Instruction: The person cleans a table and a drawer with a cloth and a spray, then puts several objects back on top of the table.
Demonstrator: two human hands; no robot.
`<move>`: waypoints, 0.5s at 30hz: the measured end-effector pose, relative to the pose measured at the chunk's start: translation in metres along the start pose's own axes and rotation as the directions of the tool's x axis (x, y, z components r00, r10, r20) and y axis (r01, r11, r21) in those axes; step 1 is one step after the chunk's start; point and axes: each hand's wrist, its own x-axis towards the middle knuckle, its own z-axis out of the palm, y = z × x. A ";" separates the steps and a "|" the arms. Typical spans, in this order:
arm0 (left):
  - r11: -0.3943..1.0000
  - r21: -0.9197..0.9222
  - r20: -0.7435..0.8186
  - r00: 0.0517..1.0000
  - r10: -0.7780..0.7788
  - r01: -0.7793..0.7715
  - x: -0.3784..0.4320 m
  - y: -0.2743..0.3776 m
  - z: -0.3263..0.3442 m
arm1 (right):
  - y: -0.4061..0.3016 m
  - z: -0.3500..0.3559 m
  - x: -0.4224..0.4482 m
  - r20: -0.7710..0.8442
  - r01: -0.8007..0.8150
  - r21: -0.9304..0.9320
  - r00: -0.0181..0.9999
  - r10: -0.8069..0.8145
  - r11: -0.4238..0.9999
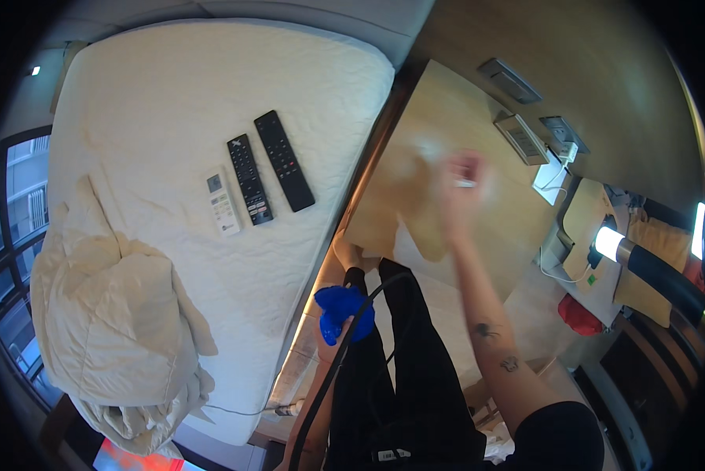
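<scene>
My left hand grips a bright blue cloth in front of my legs; a black cable crosses in front of it and partly hides it. My right hand is blurred by motion above a glossy wooden tabletop. Its fingers look curled around a small white object, too blurred to identify. On the white mattress to the left, a white air-conditioner remote, a black remote and a longer black remote lie side by side, apart from both hands.
A bunched cream duvet covers the mattress's near left. Beyond my right hand, a framed sign leans by the wall near a plugged-in white charger and white flat object. A lit lamp and red item are farther right.
</scene>
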 end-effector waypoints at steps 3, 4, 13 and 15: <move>0.999 0.010 0.019 0.999 0.046 -0.046 0.001 0.020 0.000 | -0.058 0.105 -0.050 0.265 0.469 -0.035 0.856 -0.444 0.883; 0.999 -0.018 0.004 0.999 0.047 -0.047 -0.001 0.018 -0.001 | -0.068 0.130 -0.059 0.377 0.429 -0.109 0.852 -0.362 0.896; 0.998 0.021 0.004 0.998 0.059 -0.059 0.000 -0.006 -0.064 | -0.033 0.154 -0.088 0.219 0.194 -0.137 0.962 -0.161 0.971; 0.997 -0.081 -0.004 1.000 -0.014 0.013 0.001 -0.003 -0.073 | -0.017 0.119 -0.089 0.022 -0.025 -0.125 0.999 0.028 0.992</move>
